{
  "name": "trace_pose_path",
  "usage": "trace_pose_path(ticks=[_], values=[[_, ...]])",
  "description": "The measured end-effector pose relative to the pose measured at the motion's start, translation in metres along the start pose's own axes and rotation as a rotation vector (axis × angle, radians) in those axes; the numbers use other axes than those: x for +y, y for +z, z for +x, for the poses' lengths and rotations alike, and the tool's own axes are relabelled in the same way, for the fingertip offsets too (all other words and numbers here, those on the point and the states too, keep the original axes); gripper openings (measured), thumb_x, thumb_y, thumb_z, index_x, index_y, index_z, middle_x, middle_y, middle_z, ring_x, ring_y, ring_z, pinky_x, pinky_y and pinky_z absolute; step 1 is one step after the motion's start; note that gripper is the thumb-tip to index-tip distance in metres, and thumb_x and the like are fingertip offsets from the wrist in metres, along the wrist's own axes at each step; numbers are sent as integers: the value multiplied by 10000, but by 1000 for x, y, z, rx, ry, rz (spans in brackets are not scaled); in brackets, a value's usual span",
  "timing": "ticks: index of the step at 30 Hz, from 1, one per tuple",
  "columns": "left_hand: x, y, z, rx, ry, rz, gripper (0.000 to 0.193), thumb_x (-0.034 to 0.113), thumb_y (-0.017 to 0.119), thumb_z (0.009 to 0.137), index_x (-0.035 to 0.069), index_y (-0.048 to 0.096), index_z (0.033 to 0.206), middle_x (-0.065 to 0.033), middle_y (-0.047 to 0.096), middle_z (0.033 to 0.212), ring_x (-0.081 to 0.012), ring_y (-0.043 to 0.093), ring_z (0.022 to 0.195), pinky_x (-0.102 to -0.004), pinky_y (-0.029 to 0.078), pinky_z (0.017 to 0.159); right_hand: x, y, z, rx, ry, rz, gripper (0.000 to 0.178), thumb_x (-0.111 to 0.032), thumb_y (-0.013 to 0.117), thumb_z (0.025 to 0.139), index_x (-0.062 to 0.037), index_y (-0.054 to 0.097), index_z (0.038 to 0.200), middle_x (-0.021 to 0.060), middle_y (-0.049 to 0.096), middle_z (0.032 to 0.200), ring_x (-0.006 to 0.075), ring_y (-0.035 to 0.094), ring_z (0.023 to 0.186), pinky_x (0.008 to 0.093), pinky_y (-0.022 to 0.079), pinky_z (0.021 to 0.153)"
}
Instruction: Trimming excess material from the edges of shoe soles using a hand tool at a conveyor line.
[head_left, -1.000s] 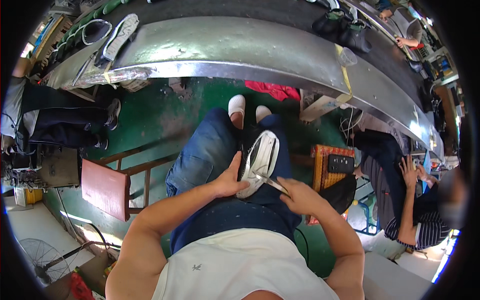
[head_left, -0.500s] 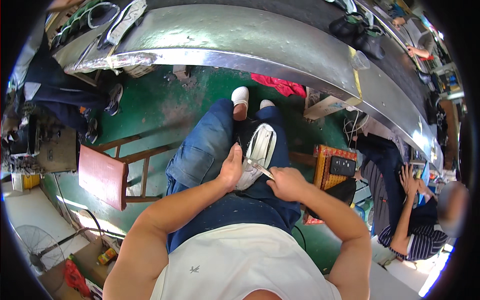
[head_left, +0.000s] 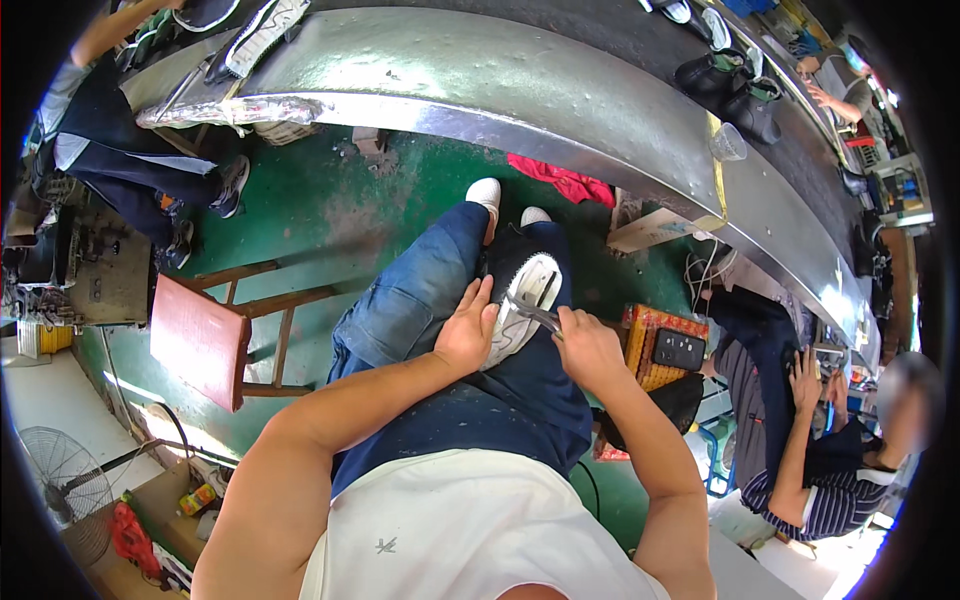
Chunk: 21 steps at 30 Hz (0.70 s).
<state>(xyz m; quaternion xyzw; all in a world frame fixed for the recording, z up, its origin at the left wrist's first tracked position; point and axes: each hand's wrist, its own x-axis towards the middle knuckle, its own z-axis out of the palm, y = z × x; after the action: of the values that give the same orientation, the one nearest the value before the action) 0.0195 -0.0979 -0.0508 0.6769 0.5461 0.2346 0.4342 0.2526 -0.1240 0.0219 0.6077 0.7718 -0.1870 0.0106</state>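
Observation:
A whitish shoe (head_left: 510, 340) lies sole side up on my lap, its toe pointing away, with a pale insole and a dark slot in the underside. My left hand (head_left: 468, 328) holds the shoe along its left side, the fingers fairly straight and the thumb side against its edge. In my right hand (head_left: 588, 348) is a pair of metal pincers (head_left: 537, 313), gripped by the handles. Their head reaches across the underside of the shoe to its left edge near my left hand. The jaws are too small to make out.
A long metal-edged workbench (head_left: 460, 70) curves across the far side, with black shoes (head_left: 712, 80) on it. A stool with a brown seat (head_left: 198, 340) stands at left. Right of my lap lies a black key fob (head_left: 679, 349) on a woven seat. Other people sit or stand at both sides.
The fingers of my left hand have straightened. My right hand and the pincers have moved slightly right and away from me, and the tool's head has shifted along the shoe.

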Motion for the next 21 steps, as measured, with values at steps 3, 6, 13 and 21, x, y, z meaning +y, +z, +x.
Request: trace_pose_path(ticks=[3,6,13,21], values=[[10,-4,-3,-96,72,96,557,276,419,1080,67,329,1588,-356,301,1579,-515,454,1360,-462,424,1106,53,48,2,143,-89,132,339,-143,725,861,-49,564,1145,135,649,1009,348,669,981,460,561,825],[13,-8,0,-193,144,190,583,283,458,1065,141,307,1609,-427,232,1564,-548,480,1312,-474,475,1048,68,59,2,157,-99,201,347,-134,726,843,-68,563,1142,140,657,1028,361,668,988,466,557,815],[28,-25,15,-467,268,455,613,280,465,1049,278,266,1629,-465,10,1581,-551,649,1066,-476,541,982,81,45,-3,-86,-43,170,304,-137,673,871,-50,577,1146,195,672,1081,403,665,1013,493,547,836],[46,-43,28,-605,158,455,596,296,433,1063,316,250,1630,-519,74,1533,-530,681,978,-492,550,952,56,3,-28,-273,300,577,346,-284,610,1003,1,625,1198,248,711,982,428,693,959,477,529,839]])
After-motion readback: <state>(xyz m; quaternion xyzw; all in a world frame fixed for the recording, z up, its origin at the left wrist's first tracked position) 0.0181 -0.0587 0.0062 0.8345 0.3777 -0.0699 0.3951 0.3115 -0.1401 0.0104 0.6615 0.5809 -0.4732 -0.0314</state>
